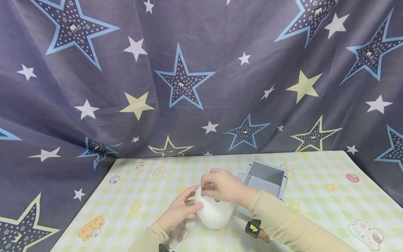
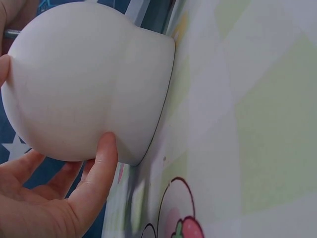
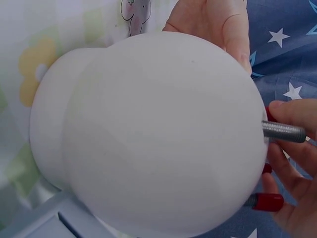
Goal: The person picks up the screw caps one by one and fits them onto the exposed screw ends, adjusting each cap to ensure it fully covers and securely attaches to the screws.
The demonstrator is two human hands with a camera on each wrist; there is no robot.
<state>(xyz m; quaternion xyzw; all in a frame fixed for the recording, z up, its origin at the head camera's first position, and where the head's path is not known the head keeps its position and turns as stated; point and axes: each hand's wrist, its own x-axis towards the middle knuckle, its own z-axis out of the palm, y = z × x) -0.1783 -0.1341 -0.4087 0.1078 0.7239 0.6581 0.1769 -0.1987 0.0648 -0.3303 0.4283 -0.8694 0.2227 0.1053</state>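
A white, rounded body (image 1: 215,215) with a narrower base stands on the table, and threaded bolts stick out of its top. One bolt (image 3: 285,131) is bare in the right wrist view; another ends in a red cap (image 3: 270,202). My left hand (image 1: 181,208) holds the body's left side, thumb in front and fingers spread around it, as the left wrist view also shows. Over the top, my right hand (image 1: 225,185) pinches a small red cap (image 1: 203,189), mostly hidden by the fingers. More red shows beside the lower fingers in the right wrist view.
A grey plastic bin (image 1: 267,173) stands just right of and behind the white body, partly covered by the right forearm. Green-and-white checked cloth (image 1: 126,203) with cartoon prints covers the table. A dark star-patterned curtain (image 1: 189,122) hangs along the back edge.
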